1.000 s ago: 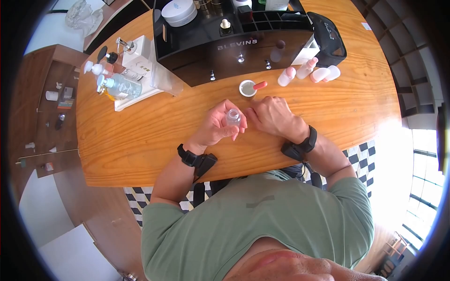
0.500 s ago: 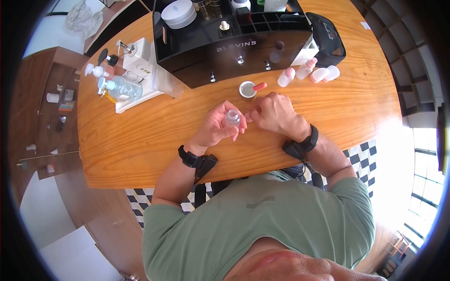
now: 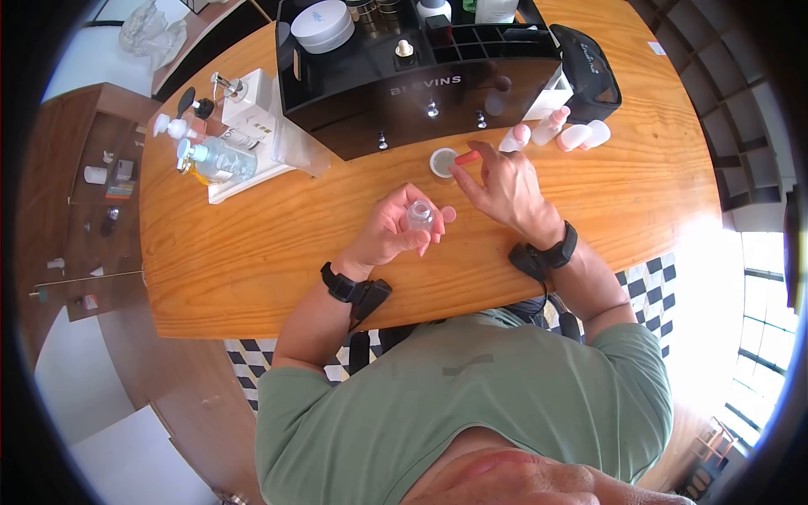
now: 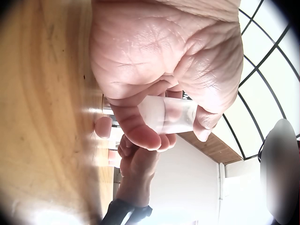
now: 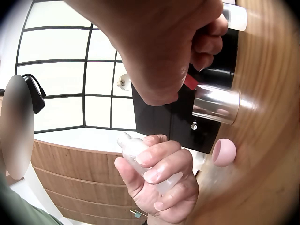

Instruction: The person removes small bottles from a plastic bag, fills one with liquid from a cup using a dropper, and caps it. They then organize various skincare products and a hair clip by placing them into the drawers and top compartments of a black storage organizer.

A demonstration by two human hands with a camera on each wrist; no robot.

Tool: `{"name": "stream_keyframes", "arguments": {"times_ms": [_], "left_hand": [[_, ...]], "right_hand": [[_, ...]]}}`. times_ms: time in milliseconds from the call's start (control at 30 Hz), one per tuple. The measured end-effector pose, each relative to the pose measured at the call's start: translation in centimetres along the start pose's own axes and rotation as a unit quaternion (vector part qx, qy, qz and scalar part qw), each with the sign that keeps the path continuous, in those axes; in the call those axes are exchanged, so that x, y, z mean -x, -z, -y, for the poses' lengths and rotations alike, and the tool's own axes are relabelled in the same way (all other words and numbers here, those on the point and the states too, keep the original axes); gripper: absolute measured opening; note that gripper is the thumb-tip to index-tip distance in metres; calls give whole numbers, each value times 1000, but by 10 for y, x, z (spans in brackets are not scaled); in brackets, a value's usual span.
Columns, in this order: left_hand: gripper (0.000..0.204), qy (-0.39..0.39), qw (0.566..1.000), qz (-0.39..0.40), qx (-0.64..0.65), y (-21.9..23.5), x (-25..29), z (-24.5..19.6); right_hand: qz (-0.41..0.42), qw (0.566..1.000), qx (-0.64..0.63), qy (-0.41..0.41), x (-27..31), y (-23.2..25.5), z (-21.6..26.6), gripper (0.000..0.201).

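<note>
My left hand [image 3: 391, 227] holds a small clear bottle [image 3: 420, 217] upright, its neck uncapped, fingers curled round the body. In the left wrist view the bottle [image 4: 176, 115] shows a frosted lower part between fingers and thumb. A pink cap [image 3: 449, 215] stands on the table just beside the left fingertips. My right hand [image 3: 505, 185] pinches a short red stick [image 3: 467, 157] between thumb and forefinger, at a small round cup [image 3: 441, 163]. In the right wrist view the red stick [image 5: 190, 82] shows at the rim of the see-through cup [image 5: 216, 103], partly hidden by the hand.
A black organizer box [image 3: 421, 93] stands behind the cup. Pink-and-white bottles [image 3: 549, 126] lie and stand at its right, near a black pouch [image 3: 587, 71]. On the left, pump bottles [image 3: 220, 158] crowd a white tray [image 3: 244, 181].
My right hand has left the pink cap on the table beside the left hand and moved forward to the red stick at the cup. The left hand with the bottle has hardly moved.
</note>
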State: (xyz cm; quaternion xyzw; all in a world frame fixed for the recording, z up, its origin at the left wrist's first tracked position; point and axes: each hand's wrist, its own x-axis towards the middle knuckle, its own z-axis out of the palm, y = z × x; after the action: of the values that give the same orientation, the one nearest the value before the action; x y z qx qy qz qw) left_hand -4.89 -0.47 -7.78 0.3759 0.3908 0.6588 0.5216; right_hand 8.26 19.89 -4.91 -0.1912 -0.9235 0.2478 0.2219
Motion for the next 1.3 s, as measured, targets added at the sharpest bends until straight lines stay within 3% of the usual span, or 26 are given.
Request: {"name": "stream_keyframes", "arguments": {"times_ms": [267,333,567,833,967,1033,1300], "left_hand": [[41,10,1000,-7,2,-1,1,-1],[34,36,998,7,43,3,2,-1],[41,25,999,-20,12,-4,1,-2],[32,41,998,-2,40,5,1,1],[32,21,999,-5,28,5,0,5],[39,4,999,-41,9,2,-1,5],[33,-6,997,-75,-13,2,-3,3]], "right_hand": [[2,993,-96,70,4,-7,-7,19],[-32,987,-129,96,4,-6,-5,11],[-91,980,-137,116,4,1,1,10],[-114,977,-118,138,4,2,-1,8],[-124,974,-140,127,5,4,3,7],[-117,979,-148,82,7,7,6,6],[-151,970,-172,79,7,11,8,3]]}}
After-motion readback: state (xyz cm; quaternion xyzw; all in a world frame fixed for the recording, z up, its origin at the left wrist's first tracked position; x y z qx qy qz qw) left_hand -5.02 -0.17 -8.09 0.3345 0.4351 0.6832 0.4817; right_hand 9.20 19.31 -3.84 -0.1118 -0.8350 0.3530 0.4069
